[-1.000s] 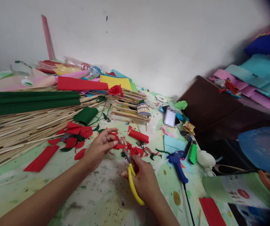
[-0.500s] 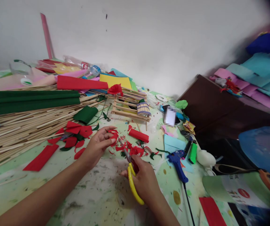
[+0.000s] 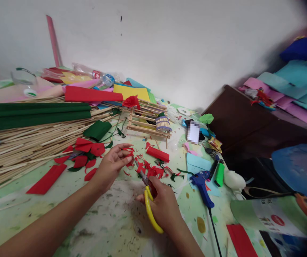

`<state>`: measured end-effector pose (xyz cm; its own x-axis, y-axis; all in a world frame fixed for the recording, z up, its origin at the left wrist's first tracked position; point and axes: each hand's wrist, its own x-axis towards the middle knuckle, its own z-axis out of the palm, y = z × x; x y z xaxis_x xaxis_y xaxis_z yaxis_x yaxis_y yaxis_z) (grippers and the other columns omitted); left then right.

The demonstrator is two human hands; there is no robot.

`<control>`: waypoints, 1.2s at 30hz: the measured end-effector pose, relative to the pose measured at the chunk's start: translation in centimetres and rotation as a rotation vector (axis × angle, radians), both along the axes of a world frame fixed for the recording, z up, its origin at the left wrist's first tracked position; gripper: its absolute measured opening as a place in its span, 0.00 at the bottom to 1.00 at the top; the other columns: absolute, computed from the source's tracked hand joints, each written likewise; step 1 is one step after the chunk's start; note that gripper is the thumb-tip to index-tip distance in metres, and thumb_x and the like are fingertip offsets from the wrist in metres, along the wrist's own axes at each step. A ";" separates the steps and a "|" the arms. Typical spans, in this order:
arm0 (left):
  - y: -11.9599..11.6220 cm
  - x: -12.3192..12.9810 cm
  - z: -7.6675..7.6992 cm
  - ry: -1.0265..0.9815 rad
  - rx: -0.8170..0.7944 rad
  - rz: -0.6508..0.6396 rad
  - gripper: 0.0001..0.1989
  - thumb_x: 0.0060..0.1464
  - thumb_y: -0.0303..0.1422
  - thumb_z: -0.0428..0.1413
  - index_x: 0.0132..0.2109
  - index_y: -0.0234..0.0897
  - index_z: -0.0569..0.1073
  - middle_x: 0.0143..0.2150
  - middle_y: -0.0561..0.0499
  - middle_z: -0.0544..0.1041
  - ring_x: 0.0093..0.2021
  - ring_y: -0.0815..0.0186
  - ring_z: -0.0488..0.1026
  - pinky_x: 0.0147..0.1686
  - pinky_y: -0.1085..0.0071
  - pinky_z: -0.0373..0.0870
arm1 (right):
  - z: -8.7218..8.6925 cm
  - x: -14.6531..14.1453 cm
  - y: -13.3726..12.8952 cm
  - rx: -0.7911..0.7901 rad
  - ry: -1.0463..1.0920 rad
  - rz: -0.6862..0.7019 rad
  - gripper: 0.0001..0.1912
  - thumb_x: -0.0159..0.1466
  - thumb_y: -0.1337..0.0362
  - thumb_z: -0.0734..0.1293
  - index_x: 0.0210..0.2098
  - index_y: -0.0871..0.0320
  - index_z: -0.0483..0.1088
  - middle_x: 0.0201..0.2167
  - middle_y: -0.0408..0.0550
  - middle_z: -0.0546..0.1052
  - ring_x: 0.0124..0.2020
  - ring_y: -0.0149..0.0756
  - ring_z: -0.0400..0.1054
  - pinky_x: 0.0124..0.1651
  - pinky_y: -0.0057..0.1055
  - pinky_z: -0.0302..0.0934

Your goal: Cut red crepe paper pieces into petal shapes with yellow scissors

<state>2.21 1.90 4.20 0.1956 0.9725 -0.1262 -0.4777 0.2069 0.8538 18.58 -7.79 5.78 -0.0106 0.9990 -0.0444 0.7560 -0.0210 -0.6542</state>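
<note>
My right hand (image 3: pixel 163 205) grips yellow-handled scissors (image 3: pixel 148 205), blades pointing up-left toward a small red paper piece (image 3: pixel 129 154). My left hand (image 3: pixel 112 165) pinches that red piece between thumb and fingers, just above the table. The blade tips sit right beside the paper. Red paper snippets (image 3: pixel 153 170) lie scattered on the table just beyond both hands.
A pile of wooden sticks (image 3: pixel 22 148) and green paper rolls (image 3: pixel 35 115) lie left. A red roll (image 3: pixel 91 95), stick frame (image 3: pixel 146 125), blue glue gun (image 3: pixel 201 184), green lighter (image 3: pixel 219 174) and dark cabinet (image 3: pixel 246 125) lie ahead and right.
My left hand drew the red piece slightly up and left, toward the scissor tips. The right hand with the scissors barely shifted.
</note>
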 end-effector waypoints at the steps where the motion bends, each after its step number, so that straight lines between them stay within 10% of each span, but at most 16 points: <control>1: 0.0 0.0 0.0 -0.001 -0.002 0.001 0.23 0.41 0.27 0.65 0.46 0.35 0.69 0.30 0.55 0.74 0.30 0.73 0.71 0.32 0.78 0.66 | 0.0 0.0 0.0 -0.001 -0.004 0.000 0.14 0.57 0.52 0.68 0.34 0.56 0.68 0.20 0.39 0.69 0.21 0.29 0.58 0.25 0.22 0.46; 36: -0.5 0.3 -0.6 0.043 -0.034 0.056 0.21 0.40 0.28 0.66 0.44 0.35 0.72 0.32 0.53 0.74 0.32 0.70 0.71 0.32 0.76 0.68 | 0.0 -0.4 0.4 0.004 -0.050 -0.068 0.10 0.52 0.61 0.68 0.33 0.53 0.65 0.21 0.36 0.70 0.22 0.30 0.61 0.25 0.25 0.46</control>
